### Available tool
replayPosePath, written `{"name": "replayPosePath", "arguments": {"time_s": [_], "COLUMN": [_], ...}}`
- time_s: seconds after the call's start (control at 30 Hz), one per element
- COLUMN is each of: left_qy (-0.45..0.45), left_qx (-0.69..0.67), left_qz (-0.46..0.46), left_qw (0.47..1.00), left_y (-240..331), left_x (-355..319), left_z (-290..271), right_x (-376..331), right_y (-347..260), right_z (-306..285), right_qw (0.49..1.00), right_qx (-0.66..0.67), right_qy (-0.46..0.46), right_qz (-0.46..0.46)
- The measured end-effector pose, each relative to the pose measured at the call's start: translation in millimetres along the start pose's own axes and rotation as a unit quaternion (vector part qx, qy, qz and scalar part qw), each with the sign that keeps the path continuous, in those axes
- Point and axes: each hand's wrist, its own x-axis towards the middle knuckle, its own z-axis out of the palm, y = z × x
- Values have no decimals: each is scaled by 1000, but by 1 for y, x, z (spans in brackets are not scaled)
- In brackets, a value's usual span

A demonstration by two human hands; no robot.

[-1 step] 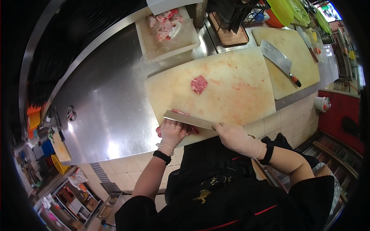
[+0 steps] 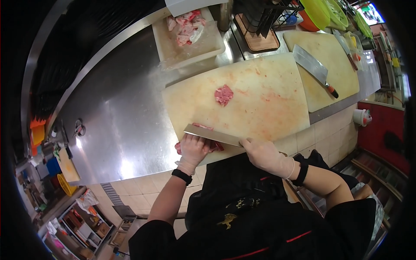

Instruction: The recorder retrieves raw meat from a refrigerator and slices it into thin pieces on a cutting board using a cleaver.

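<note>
Both my hands wear pale translucent gloves at the near left edge of a large white cutting board (image 2: 264,110). My left hand (image 2: 193,151) presses a piece of red meat (image 2: 215,146) down with bent fingers. In my right hand (image 2: 268,157), closed around its handle, is a kitchen knife (image 2: 214,136) with a broad, square-ended blade. The blade lies across the meat, right beside my left fingertips. Beyond it a thin strip of meat (image 2: 202,126) shows on the board. Farther off, a small flat cut of meat (image 2: 223,95) lies alone.
A white tray (image 2: 190,57) with fatty meat trimmings stands behind the board. To the right, a cleaver (image 2: 311,64) rests on a second cutting board (image 2: 338,80), near another knife (image 2: 345,48). A wooden board (image 2: 259,39) sits at the back. Steel counter (image 2: 117,125) extends left.
</note>
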Motion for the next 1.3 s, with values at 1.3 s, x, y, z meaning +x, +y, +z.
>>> {"name": "replayPosePath", "arguments": {"time_s": [1.3], "left_qy": [-8], "left_qx": [-156], "left_qz": [-34], "left_qw": [987], "left_y": [6], "left_x": [24], "left_z": [-16], "right_x": [97], "right_y": [45], "right_z": [-47], "right_qw": [922], "right_qx": [318], "right_qy": [-139], "right_qz": [172]}}
